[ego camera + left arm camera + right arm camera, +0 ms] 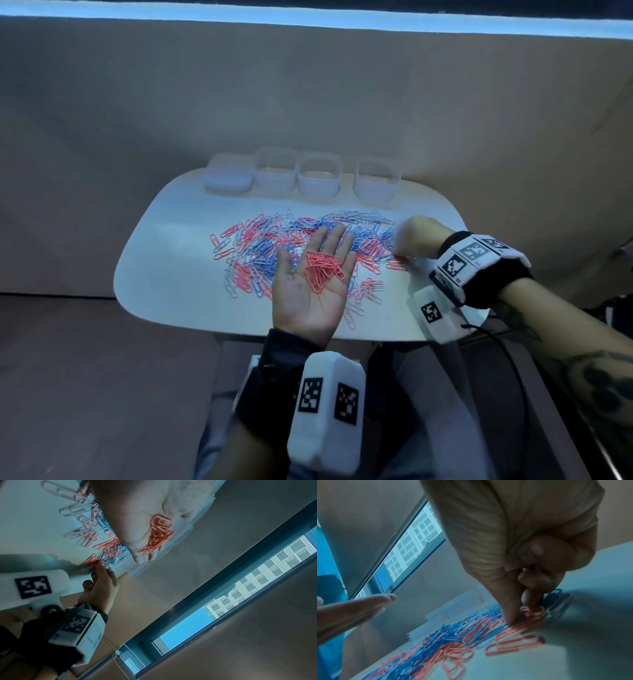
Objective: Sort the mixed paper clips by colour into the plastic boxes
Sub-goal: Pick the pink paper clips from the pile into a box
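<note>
A mixed heap of pink, blue and white paper clips [270, 240] is spread over the middle of the white table [164, 267]. My left hand [310, 245] floats palm up above the heap, fingers straight, and carries a small pile of pink clips [323, 270] [157, 536]. My right hand [406, 240] is blurred at the heap's right edge. In the right wrist view its curled fingertips [510, 619] pinch down on pink clips [533, 612] lying on the table. Several clear plastic boxes [319, 174] line the far edge, and no coloured clips show inside them.
The leftmost box [227, 173] is lower and looks lidded. A beige wall rises close behind the boxes. Bare tabletop lies left of the heap and along the near edge [239, 325]. My legs show below the table.
</note>
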The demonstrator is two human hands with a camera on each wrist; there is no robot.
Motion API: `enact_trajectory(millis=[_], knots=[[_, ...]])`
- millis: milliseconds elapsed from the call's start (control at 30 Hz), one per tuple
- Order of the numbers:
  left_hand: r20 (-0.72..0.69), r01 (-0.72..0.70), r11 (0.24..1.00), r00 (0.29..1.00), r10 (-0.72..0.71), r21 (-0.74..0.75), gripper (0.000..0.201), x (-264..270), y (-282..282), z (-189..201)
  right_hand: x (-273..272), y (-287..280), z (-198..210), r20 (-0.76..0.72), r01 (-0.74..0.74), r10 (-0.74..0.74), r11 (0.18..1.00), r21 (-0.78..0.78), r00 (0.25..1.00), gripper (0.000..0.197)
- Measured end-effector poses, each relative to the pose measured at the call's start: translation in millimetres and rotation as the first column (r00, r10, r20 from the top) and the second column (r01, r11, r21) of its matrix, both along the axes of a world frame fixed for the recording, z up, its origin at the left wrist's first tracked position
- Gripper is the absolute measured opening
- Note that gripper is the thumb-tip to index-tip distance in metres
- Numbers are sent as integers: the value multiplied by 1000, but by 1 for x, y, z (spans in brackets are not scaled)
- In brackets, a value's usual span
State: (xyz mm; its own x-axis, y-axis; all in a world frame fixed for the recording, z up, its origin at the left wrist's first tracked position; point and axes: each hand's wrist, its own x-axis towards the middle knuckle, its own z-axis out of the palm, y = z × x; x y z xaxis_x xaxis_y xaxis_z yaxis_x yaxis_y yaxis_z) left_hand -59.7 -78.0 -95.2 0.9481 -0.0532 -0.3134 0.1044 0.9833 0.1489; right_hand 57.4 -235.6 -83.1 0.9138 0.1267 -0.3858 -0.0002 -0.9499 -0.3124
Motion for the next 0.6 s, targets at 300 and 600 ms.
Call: enact_trajectory(millis=[300,600], knots=[[6,-7,1000,1000,7,24,62,0,-1,-9,1,-17,3,-146,131,-86,933,336,986,21],[-6,-2,999,1000,2,32,62,-1,-1,-10,5,-21,4,-180,138,-71,910,392,981,20]])
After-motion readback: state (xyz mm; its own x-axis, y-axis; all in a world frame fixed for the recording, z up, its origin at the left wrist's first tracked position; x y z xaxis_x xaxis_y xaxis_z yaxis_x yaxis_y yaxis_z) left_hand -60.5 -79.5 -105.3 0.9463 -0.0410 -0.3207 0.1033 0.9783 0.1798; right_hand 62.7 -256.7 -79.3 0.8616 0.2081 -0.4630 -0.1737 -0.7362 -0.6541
